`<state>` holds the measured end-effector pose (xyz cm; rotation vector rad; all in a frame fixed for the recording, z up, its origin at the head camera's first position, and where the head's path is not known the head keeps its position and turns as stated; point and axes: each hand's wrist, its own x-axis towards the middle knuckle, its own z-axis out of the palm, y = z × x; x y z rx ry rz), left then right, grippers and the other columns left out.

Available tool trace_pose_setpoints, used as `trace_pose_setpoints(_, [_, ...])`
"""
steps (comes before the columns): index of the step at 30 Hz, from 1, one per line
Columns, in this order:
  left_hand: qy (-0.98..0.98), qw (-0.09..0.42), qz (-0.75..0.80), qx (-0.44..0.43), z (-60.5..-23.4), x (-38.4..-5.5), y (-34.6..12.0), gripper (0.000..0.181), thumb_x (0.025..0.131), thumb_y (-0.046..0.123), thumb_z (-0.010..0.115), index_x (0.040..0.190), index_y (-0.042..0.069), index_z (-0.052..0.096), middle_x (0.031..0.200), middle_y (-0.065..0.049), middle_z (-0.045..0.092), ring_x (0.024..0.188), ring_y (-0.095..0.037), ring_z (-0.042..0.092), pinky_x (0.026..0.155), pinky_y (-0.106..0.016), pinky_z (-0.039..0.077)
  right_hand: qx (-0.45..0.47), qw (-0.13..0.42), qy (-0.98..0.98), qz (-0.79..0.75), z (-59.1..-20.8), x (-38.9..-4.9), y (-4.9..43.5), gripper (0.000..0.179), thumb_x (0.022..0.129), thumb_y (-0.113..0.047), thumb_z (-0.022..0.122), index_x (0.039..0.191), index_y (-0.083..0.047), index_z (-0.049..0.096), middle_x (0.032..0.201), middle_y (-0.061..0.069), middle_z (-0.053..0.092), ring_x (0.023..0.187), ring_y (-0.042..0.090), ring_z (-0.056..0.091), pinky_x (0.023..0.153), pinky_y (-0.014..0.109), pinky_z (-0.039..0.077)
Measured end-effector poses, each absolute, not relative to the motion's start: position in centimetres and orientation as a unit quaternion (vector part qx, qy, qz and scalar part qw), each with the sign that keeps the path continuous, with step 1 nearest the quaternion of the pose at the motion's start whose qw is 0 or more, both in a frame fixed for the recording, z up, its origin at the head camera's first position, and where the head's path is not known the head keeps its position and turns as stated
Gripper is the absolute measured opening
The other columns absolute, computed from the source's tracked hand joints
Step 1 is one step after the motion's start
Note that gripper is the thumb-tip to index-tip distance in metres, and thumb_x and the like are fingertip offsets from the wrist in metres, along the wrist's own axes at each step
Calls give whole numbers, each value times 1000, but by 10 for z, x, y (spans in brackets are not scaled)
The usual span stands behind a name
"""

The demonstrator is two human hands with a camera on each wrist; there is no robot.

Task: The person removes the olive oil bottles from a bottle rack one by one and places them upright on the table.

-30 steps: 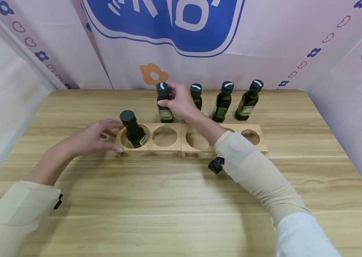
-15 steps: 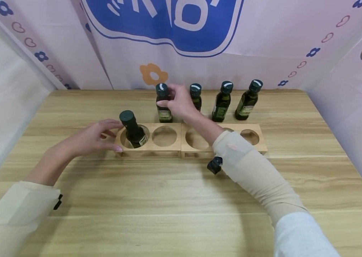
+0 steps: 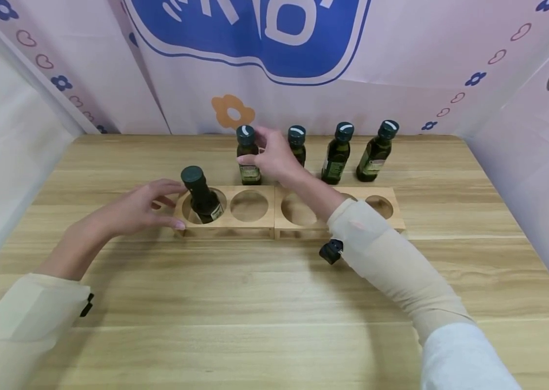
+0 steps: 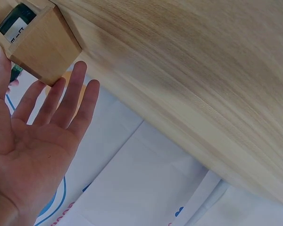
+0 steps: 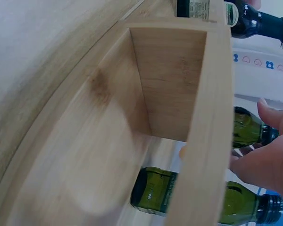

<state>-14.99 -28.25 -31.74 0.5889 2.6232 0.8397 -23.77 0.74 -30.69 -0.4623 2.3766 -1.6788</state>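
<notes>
My right hand (image 3: 276, 157) grips a small green glass bottle (image 3: 250, 173) with a dark cap, standing behind the wooden rack. The thumb crosses the front of it and the fingers pass behind. In the right wrist view this bottle (image 5: 245, 132) is partly covered by the rack. The long, low wooden rack (image 3: 250, 227) has several round holes in its top. A dark-capped bottle (image 3: 197, 189) sits in the leftmost hole, leaning left in view. My left hand (image 4: 37, 141) lies at the rack's left end, its fingers extended and the thumb touching the front corner.
Several more green bottles stand behind the rack: one partly hidden by my right hand (image 3: 296, 142), one (image 3: 337, 157) to its right and one (image 3: 376, 154) furthest right. Printed cloth (image 3: 401, 65) hangs along the table's back edge. My right forearm covers part of the rack.
</notes>
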Motion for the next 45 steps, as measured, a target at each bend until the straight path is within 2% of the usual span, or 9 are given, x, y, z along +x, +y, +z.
trace_pose_setpoints(4, [920,165,289,207,-317,-151,-283,82,90,21,84,151,-12,40,153,-32,42,125,-51,58,105,-67,47,-164,98,833,-519,-298,-229,15,78,92,-17,81,159,-13,41,163,4,42,151,23,38,121,34,37])
trace_pose_setpoints(7, [920,165,289,207,-317,-151,-283,82,90,21,84,151,-12,40,153,-32,42,125,-51,58,105,-67,46,-167,98,847,-495,-287,-218,22,87,93,-21,82,164,-17,32,168,1,32,151,26,37,120,34,39])
trace_pose_setpoints(9, [920,164,290,207,-317,-151,-283,81,90,21,84,150,-11,40,153,-32,42,125,-51,58,105,-67,46,-180,92,846,-493,-280,-210,27,87,92,-21,82,164,-17,32,169,0,32,151,26,38,119,32,39])
trace_pose_setpoints(15, [919,162,293,206,-317,-150,-282,81,90,21,84,150,-11,41,154,-32,42,124,-51,58,105,-67,45,-266,44,823,-500,-264,-187,59,66,93,-10,79,152,-5,50,154,10,53,142,19,50,114,25,44])
trace_pose_setpoints(21, [918,160,297,207,-318,-150,-281,79,89,19,84,149,-12,43,154,-33,42,123,-51,59,105,-67,46,-303,38,837,-454,-260,-175,109,42,93,-6,78,132,0,67,127,14,72,119,26,67,107,39,52])
trace_pose_setpoints(26, [918,157,296,212,-319,-151,-283,79,89,18,84,149,-12,43,153,-33,42,123,-51,60,104,-68,46,-317,41,857,-405,-267,-176,153,37,92,-3,78,128,4,68,120,17,74,112,29,71,101,44,56])
trace_pose_setpoints(32, [918,158,292,215,-319,-152,-283,79,89,19,84,149,-11,43,153,-33,42,123,-51,59,105,-67,46,-298,52,873,-383,-277,-176,191,33,92,-2,78,124,4,71,119,19,74,109,30,71,99,45,57])
trace_pose_setpoints(40, [919,156,292,212,-320,-152,-283,79,89,19,85,149,-12,43,153,-33,43,122,-50,60,104,-67,47,-304,61,888,-340,-290,-177,222,35,93,-4,78,126,6,69,125,22,71,120,39,66,109,55,48])
trace_pose_setpoints(45, [919,152,294,215,-318,-151,-282,78,89,18,85,148,-11,44,152,-33,44,122,-50,61,104,-66,48,-305,57,898,-311,-297,-175,241,38,91,-5,80,126,6,69,129,24,69,126,44,61,110,63,44])
